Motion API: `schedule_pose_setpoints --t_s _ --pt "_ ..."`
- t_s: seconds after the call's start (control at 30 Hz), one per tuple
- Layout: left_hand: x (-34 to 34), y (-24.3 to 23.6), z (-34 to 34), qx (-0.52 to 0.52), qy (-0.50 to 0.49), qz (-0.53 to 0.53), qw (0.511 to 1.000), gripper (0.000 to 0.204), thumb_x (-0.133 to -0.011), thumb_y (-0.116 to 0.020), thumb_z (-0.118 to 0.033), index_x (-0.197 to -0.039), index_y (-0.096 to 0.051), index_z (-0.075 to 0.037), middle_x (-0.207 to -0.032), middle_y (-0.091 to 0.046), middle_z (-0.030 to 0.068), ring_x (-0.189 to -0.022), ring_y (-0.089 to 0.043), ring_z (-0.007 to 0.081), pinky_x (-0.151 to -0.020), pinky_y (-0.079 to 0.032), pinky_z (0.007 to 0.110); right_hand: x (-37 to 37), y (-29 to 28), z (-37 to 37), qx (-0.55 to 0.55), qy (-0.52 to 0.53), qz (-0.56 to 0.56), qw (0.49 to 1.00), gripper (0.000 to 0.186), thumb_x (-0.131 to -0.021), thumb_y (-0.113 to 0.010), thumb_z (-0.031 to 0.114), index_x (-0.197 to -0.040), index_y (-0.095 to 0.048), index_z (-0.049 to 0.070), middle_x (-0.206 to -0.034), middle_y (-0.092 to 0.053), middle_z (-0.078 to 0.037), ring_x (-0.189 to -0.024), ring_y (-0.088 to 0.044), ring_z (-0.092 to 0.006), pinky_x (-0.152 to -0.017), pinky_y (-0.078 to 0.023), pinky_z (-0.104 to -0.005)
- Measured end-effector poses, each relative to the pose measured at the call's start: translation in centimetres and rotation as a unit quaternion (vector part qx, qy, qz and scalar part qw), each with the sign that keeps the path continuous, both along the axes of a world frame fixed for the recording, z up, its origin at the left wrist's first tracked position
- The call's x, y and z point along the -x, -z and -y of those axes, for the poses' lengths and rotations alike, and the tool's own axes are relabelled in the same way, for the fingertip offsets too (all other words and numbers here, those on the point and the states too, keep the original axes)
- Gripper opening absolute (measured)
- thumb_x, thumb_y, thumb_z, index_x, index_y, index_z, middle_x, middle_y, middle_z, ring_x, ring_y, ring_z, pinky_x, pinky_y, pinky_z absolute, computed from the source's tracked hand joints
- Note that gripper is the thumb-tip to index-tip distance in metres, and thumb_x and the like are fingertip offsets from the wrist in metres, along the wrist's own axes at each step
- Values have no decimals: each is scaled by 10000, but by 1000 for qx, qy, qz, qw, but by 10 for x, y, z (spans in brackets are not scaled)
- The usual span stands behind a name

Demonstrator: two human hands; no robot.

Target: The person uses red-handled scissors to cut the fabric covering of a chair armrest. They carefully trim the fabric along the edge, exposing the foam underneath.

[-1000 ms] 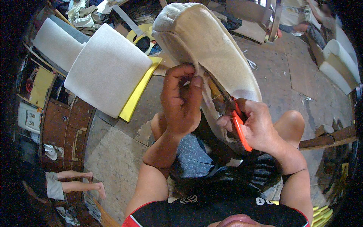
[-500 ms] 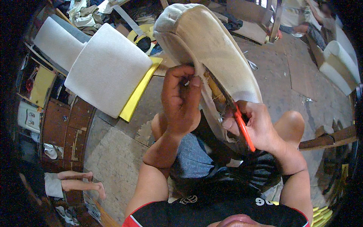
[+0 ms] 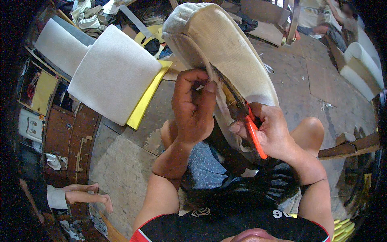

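A long beige upholstered cushion (image 3: 236, 56) with a rounded far end slants across my lap, its cover slit open along the near left side. Inside the gap some ragged yellowish-brown filling shows. My left hand (image 3: 192, 111) is closed, thumb and fingers pinching the loose fabric edge (image 3: 211, 71) of the cover. In my right hand (image 3: 272, 129) are scissors with orange-red handles (image 3: 254, 135); their dark blades run along the opening, toward my left hand. The fingers behind the handles are partly hidden.
To the left, a light grey padded panel (image 3: 115, 74) rests over a yellow sheet (image 3: 149, 97). Fabric heaps (image 3: 90, 16) lie at the far left. A wooden bar (image 3: 348, 150) lies at the right. Another person (image 3: 342, 22) is at the far right; someone's legs (image 3: 86, 193) show at lower left.
My right hand and the scissors have shifted slightly up and left along the slit, and the handles have turned a little. My left hand keeps its pinch in nearly the same place.
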State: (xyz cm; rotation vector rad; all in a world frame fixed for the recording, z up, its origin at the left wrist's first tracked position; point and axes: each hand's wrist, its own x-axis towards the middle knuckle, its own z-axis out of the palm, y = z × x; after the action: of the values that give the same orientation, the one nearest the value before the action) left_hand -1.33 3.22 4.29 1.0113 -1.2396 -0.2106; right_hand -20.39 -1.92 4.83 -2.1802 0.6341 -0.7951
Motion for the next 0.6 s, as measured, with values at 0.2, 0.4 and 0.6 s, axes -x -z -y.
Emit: schedule_pose_setpoints --t_s 0.2,0.4,0.6 --pt "-3 -3 -1 -9 -10 19 1000 160 -968 -583 -82 -1103 -528 -15 -977 -541 34 -874 -508 90 -773 -441 245 4 7 3 -60 -17 -16 998 344 -803 -813 274 -770 -617 -7 -630 -577 -56 -610 -515 -97 -540 -431 -305" --pt "0 -8 -7 -44 30 -43 998 156 -976 -570 -90 -1114 -529 -31 -985 -533 19 -863 -495 79 -761 -438 237 5 9 -2 -132 -13 31 991 404 -809 -807 361 -717 -625 12 -575 -553 -87 -554 -514 -124 -506 -420 -349" --pt "2 -9 -7 -2 -28 42 999 211 -980 -549 -93 -1176 -534 -18 -981 -561 30 -851 -507 88 -770 -442 242 9 21 2 -166 -69 46 983 424 -875 -742 413 -833 -630 7 -735 -621 -16 -688 -538 -98 -606 -441 -275"
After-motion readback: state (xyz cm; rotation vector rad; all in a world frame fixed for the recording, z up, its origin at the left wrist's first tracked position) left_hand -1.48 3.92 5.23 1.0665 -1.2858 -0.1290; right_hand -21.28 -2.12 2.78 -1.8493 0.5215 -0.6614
